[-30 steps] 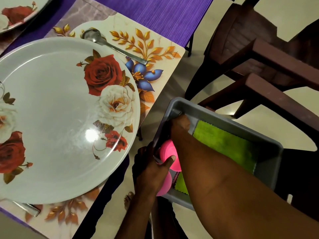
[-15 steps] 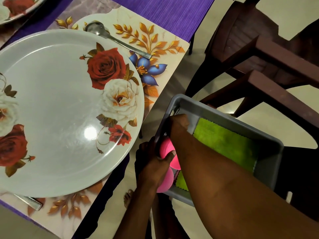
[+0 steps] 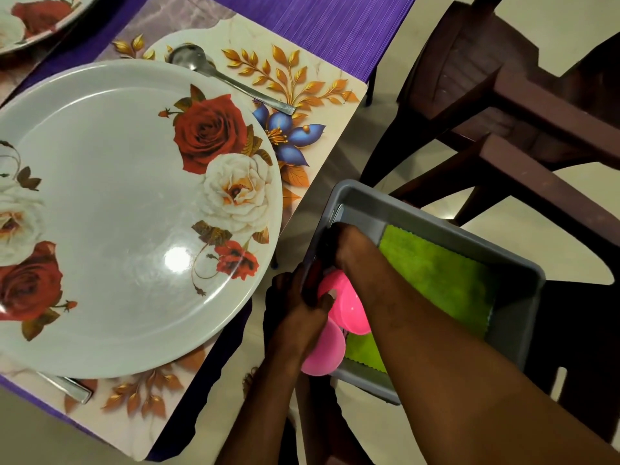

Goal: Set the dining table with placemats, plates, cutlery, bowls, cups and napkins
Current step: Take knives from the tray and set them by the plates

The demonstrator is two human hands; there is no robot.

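Note:
A floral plate (image 3: 117, 213) lies on a flower-print placemat (image 3: 318, 95), with a spoon (image 3: 228, 78) beyond it and another piece of cutlery (image 3: 72, 391) at its near edge. Right of the table is a grey tub (image 3: 523, 313) holding green napkins (image 3: 443, 273) and two pink bowls (image 3: 349, 310). My left hand (image 3: 298, 307) grips the tub's left rim, its thumb on the upper pink bowl. My right hand (image 3: 345, 243) reaches into the tub's far left corner beside a metal piece (image 3: 339, 213). Its fingers are hidden, so I cannot see what they hold.
A second floral plate (image 3: 33, 18) shows at the top left on the purple tablecloth (image 3: 318, 18). Dark brown chairs (image 3: 536, 105) stand right of the table, behind and under the tub. Pale floor lies between table and chairs.
Both hands stay at the tub as before. Only the view has shifted slightly.

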